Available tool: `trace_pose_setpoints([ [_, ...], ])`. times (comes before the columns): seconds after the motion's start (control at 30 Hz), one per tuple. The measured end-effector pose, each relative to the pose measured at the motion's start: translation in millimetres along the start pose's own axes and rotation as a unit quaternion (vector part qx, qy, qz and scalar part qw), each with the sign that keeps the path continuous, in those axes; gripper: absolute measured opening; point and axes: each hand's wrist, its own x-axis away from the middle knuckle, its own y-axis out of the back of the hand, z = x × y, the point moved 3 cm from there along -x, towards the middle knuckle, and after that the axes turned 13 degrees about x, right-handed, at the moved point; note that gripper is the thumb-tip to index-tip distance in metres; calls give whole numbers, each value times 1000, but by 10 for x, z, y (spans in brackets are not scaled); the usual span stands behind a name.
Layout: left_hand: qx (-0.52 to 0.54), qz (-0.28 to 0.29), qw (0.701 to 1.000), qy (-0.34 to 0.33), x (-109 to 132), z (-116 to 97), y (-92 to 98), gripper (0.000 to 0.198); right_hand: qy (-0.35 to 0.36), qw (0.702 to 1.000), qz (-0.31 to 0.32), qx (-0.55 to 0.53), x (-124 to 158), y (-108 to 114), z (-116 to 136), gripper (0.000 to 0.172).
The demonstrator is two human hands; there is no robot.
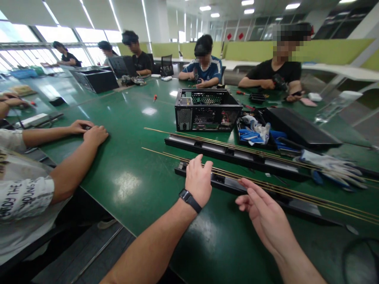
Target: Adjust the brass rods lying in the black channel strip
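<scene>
My left hand, with a dark watch on its wrist, is over the left part of the nearer black channel. Its fingers are bent over thin golden rods, and whether they hold one is hidden. To the right, my right hand is just in front of the same channel, palm turned inward, fingers partly stretched and apart, with nothing visible in it. Several thin golden rods lie lengthwise along this channel. Behind it a second black channel runs roughly parallel, with more golden rods along it.
An open black computer case stands behind the channels. Right of it are a black tray with blue-white gloves, a black panel and another glove. At left, a person's hands rest on the green table. Other people sit beyond.
</scene>
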Motion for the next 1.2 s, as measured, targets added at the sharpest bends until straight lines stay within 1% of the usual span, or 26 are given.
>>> trace_pose_setpoints([
  [0.1, 3, 0, 1000, 3, 10, -18, 7, 43, 9, 1000, -14, -21, -26, -26, 2, 52],
  [0.27, -6, -7, 1000, 5, 54, -79, 20, 40, 17, 999, -10, -33, -56, -17, -37, 47],
  [0.5, -16, -34, 999, 32, 80, -101, 41, 51, 10, 999, -7, -37, -65, -17, -23, 45],
  [0.7, -8, -14, 999, 39, 60, -77, 20, 46, 11, 999, -6, -39, -71, -8, -31, 43],
  [1.03, -11, -29, 999, 35, 53, -48, 13, 42, 12, 999, 4, -37, -101, 30, -37, 41],
  [1.2, -15, -23, 999, 37, 53, -49, 16, 41, 6, 999, 0, -39, -108, 29, -43, 40],
])
